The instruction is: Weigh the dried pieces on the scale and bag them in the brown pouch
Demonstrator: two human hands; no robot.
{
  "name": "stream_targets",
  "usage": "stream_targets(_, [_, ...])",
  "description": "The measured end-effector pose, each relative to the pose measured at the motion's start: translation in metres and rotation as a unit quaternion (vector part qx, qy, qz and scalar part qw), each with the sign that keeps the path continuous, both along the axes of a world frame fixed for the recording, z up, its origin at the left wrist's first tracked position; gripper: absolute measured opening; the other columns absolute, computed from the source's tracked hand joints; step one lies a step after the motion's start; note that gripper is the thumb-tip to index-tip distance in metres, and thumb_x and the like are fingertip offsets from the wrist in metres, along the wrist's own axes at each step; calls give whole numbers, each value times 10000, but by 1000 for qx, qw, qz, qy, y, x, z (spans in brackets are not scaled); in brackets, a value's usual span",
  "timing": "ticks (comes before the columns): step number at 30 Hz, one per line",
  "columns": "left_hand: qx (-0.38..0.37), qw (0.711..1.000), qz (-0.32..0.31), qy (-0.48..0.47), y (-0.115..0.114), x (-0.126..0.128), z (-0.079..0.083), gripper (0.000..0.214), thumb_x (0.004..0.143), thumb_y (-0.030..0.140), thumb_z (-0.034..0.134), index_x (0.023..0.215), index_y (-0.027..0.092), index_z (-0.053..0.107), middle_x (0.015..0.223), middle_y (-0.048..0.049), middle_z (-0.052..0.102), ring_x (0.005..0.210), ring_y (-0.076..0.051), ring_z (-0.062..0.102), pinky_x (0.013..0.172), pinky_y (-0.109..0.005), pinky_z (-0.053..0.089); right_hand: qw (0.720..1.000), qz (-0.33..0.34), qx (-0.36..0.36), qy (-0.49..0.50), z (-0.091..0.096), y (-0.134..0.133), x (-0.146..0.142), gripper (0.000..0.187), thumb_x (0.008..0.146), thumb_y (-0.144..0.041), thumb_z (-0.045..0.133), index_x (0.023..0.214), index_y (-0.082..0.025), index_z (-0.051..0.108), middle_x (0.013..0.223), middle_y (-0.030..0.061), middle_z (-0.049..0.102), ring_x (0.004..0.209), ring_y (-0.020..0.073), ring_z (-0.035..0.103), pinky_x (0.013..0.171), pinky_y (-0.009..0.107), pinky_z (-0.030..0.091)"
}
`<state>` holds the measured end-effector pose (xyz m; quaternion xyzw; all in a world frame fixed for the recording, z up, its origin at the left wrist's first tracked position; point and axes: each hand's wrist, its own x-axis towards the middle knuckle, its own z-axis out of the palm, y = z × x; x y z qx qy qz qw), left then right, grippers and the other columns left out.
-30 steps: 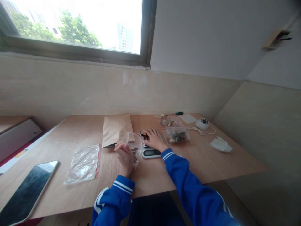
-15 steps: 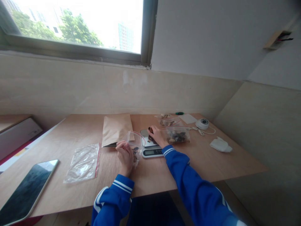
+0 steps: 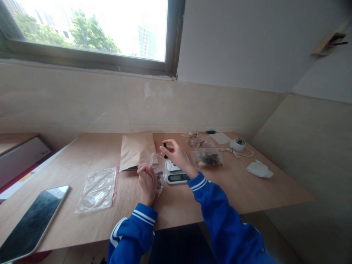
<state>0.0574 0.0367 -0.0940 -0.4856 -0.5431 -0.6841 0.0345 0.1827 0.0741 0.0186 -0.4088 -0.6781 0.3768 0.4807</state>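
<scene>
In the head view, a clear bag [image 3: 160, 165] with dark bits inside is gripped at its side by the curled fingers of the left hand [image 3: 147, 182]. A small dark piece [image 3: 165, 145] is pinched, fingers nearly closed, by the right hand [image 3: 176, 154], near the bag's top edge. The piece could be dropped if the pinch is loosened; the scale [image 3: 177, 178] could be nudged by a lowered wrist.
</scene>
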Motion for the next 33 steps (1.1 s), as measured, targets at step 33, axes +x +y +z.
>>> stream_targets(33, [-53, 998, -24, -27, -2, 1, 2, 139, 906, 342, 434, 887, 205, 421, 910, -110, 606, 804, -214, 642, 630, -345, 491, 912, -228, 13, -341, -59, 34, 57, 254, 906, -359, 420, 848, -196, 607, 767, 61, 702, 726, 207, 647, 626, 254, 377])
